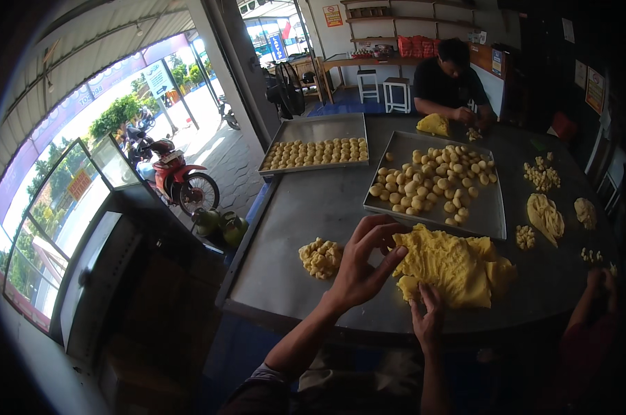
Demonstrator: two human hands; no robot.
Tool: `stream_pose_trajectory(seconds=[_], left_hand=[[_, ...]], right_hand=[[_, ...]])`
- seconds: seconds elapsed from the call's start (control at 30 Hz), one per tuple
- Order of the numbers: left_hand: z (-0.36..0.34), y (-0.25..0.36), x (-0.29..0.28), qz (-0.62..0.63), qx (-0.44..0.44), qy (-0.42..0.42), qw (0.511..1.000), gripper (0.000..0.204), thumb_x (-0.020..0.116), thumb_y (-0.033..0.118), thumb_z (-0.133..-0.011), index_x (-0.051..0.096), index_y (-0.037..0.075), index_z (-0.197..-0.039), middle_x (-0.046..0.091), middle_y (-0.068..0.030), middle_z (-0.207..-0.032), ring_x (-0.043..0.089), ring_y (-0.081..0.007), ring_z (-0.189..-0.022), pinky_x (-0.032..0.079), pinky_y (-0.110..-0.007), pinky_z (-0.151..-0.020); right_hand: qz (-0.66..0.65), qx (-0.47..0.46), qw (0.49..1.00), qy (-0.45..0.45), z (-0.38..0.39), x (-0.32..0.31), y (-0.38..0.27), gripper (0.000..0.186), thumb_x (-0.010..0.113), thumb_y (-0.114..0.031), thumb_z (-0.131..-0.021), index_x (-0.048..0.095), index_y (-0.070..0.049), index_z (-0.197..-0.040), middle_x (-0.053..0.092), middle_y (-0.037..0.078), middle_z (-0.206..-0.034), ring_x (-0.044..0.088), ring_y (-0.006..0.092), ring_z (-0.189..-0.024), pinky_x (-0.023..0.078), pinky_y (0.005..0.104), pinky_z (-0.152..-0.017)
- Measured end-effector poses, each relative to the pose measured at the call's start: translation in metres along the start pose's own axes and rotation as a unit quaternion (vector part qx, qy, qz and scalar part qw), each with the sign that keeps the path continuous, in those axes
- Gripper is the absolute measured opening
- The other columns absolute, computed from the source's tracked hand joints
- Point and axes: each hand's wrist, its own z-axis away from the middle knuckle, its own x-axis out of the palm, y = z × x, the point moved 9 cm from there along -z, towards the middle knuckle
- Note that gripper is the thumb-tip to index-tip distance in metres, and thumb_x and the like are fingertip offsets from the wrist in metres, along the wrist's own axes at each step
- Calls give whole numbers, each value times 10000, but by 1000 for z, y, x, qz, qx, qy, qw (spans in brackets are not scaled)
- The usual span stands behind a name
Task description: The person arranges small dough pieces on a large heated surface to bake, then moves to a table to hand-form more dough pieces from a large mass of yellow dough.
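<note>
A large mass of soft yellow dough (447,266) lies on the metal table in front of me. My left hand (362,266) hovers at its left edge, thumb and fingers curved and apart, with nothing visible between them. At the near left corner of the mass, my right hand (426,317) has its fingers against a small lump of yellow dough (408,286). To the left of my left hand sits a pile of small pale dough pieces (320,258). Just beyond the yellow mass, a metal tray (434,142) holds many loose round dough balls (430,181).
A second tray (313,127) with rows of dough balls stands at the far left. Across the table (257,266) a person (452,83) handles dough; another person's hands (598,278) work at the right edge. Pale dough (546,216) and small pieces (542,174) lie on the right.
</note>
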Motion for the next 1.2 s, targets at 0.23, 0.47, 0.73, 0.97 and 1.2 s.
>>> stream_pose_trajectory(seconds=[0.23, 0.47, 0.73, 0.97, 1.2], left_hand=[[29, 140, 38, 542, 182, -156, 806, 722, 488, 685, -873, 664, 35, -1133, 487, -138, -1116, 503, -233, -946, 412, -345, -851], [50, 162, 39, 619, 181, -187, 741, 702, 502, 668, -879, 642, 28, -1130, 492, -140, -1111, 503, -234, -957, 417, -345, -853], [60, 166, 36, 649, 172, -192, 716, 681, 518, 649, -886, 617, 19, -1126, 497, -143, -1104, 504, -236, -970, 423, -345, -855], [73, 140, 4, 620, 129, -152, 759, 665, 532, 633, -892, 596, 12, -1123, 502, -145, -1099, 504, -237, -981, 428, -346, -857], [132, -61, -12, -61, -198, -110, 972, 388, 708, 316, -861, 605, 43, -1115, 581, -136, -1092, 580, -246, -951, 486, -376, -816]], right_hand=[[18, -36, 999, 4, -9, -9, -19, 456, 644, -53, -858, 553, -24, -1304, 555, 229, -1245, 561, 388, -1135, 455, 427, -971], [14, -26, 999, -20, -5, -4, -13, 465, 638, -106, -877, 543, -54, -1329, 535, 220, -1270, 564, 379, -1139, 455, 428, -981], [74, -17, 997, -21, -5, -6, -9, 480, 636, -145, -890, 531, -69, -1352, 493, 221, -1321, 546, 375, -1172, 450, 429, -996], [102, -62, 993, 0, -2, 14, -14, 494, 632, -179, -904, 516, -77, -1374, 387, 202, -1439, 509, 395, -1225, 426, 443, -1022], [185, 6, 982, -27, -8, 10, -4, 480, 676, -137, -851, 573, -62, -1314, 606, 181, -1201, 551, 395, -1102, 449, 447, -957]])
